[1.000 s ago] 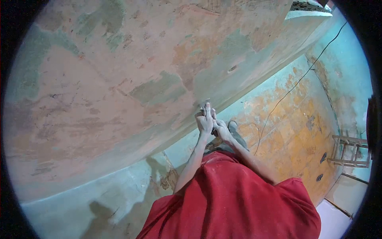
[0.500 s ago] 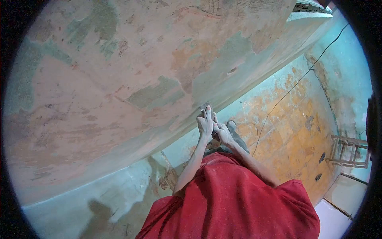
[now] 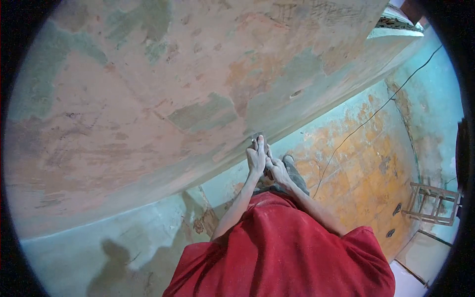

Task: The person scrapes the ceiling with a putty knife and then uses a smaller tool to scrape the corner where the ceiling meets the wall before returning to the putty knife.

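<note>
Just below chest height, my left hand [image 3: 255, 159] is closed on a small flat grey scraper [image 3: 256, 135], one finger stretched along it toward the wall [image 3: 128, 128]. The scraper's tip is at the lower part of the patchy pink and green-grey wall. Close beside it, my right hand [image 3: 278, 172] has its fingers curled around the dark rear part of the same tool. Both hands look dusty and partly hide the scraper, so its full shape cannot be made out.
Below the wall lies a floor [image 3: 356, 163] with worn orange and pale areas. A dark cable [image 3: 363, 121] runs across it. To the right stands a wooden frame [image 3: 433, 204], with two dark shoes or sandals [image 3: 397, 209] nearby. My shoe [image 3: 288, 159] shows beyond my right hand.
The view has turned slightly, so the wall patches sit a little further right. Both hands stay together on the scraper, with barely any shift.
</note>
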Action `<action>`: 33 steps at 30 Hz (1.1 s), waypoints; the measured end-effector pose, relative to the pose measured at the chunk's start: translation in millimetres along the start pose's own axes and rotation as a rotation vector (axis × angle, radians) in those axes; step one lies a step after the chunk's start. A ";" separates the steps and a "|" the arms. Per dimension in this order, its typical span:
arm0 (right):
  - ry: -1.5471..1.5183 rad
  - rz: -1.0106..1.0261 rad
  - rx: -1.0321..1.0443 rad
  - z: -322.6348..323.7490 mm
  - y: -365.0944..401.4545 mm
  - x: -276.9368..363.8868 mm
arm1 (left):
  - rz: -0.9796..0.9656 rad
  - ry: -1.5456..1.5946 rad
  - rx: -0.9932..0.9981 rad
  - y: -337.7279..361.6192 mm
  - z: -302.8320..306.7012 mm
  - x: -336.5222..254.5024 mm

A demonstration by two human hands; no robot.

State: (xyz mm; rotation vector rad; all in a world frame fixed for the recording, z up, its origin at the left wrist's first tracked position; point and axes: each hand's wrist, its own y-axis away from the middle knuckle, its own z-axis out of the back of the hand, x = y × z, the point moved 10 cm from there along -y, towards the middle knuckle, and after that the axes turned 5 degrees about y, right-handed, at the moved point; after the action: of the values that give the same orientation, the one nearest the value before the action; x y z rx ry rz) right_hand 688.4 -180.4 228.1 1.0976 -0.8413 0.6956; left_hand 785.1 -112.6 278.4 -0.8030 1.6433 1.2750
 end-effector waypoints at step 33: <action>0.802 0.744 0.651 81.4 5.0 191.5 | 0.042 0.276 -0.348 42.3 -19.7 11.8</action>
State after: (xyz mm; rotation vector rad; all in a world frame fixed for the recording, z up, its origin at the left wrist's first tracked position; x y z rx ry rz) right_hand 763.9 -242.1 412.1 0.9029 -0.2816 1.9768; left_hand 738.1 -120.2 286.1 -1.2056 1.6791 1.5600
